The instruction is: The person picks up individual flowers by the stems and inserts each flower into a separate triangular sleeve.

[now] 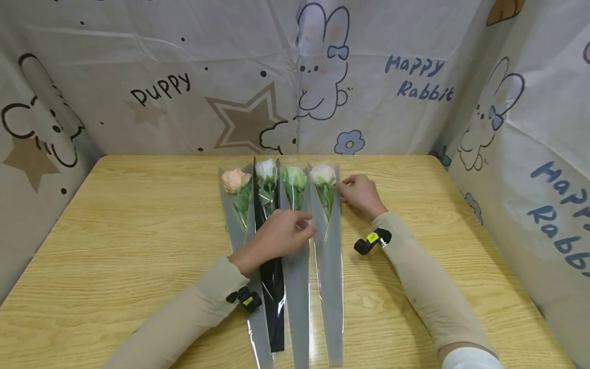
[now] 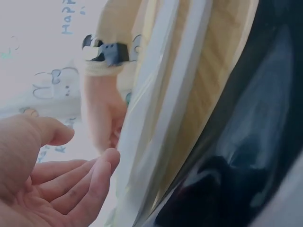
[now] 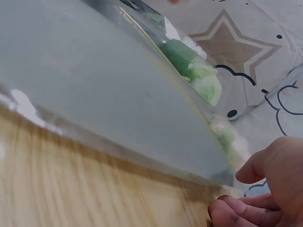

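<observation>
Four single flowers in wrapping sleeves lie side by side: a peach rose point(image 1: 236, 180) in grey, a white rose point(image 1: 266, 168) in black, a green-white rose point(image 1: 295, 177) in grey, and a pale pink-green rose point(image 1: 323, 175) in grey at the right. My right hand point(image 1: 361, 195) is at the upper right edge of the rightmost sleeve point(image 1: 333, 287), thumb and fingertips apart at its corner. Above the middle sleeves hovers my left hand point(image 1: 281, 234), fingers loosely bent and holding nothing, as the left wrist view shows. It covers part of the black sleeve point(image 1: 276, 318).
The flowers lie on a wood-grain table point(image 1: 138, 246), their sleeve tips towards the near edge. A printed cloth point(image 1: 184, 118) with rabbits and stars stands behind the table and along both sides.
</observation>
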Demonstrator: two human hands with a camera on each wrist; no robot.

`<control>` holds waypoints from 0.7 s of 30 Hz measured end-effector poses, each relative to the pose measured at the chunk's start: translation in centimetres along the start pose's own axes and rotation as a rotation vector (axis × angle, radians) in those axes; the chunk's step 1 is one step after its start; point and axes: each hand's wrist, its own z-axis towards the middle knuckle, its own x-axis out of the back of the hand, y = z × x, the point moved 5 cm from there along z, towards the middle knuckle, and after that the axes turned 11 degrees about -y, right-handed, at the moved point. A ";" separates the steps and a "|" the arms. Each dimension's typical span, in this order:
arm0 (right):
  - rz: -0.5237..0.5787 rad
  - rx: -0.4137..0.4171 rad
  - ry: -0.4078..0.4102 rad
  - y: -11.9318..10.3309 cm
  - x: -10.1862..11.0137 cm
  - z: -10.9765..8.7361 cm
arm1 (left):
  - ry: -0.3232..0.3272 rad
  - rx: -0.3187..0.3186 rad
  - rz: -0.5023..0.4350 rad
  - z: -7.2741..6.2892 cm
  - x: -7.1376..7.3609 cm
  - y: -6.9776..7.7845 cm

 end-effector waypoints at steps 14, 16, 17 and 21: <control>-0.103 0.060 0.056 2.2 4.3 -0.8 | 0.257 0.100 0.028 -3.9 8.2 -5.5; -0.111 0.084 0.070 2.4 5.0 -1.1 | 0.305 0.094 0.043 -4.8 9.4 -6.5; -0.112 0.099 0.078 2.4 5.3 -1.3 | 0.327 0.090 0.053 -5.4 10.1 -7.0; -0.125 0.155 0.107 2.6 6.2 -2.3 | 0.430 0.078 0.116 -8.1 12.5 -9.0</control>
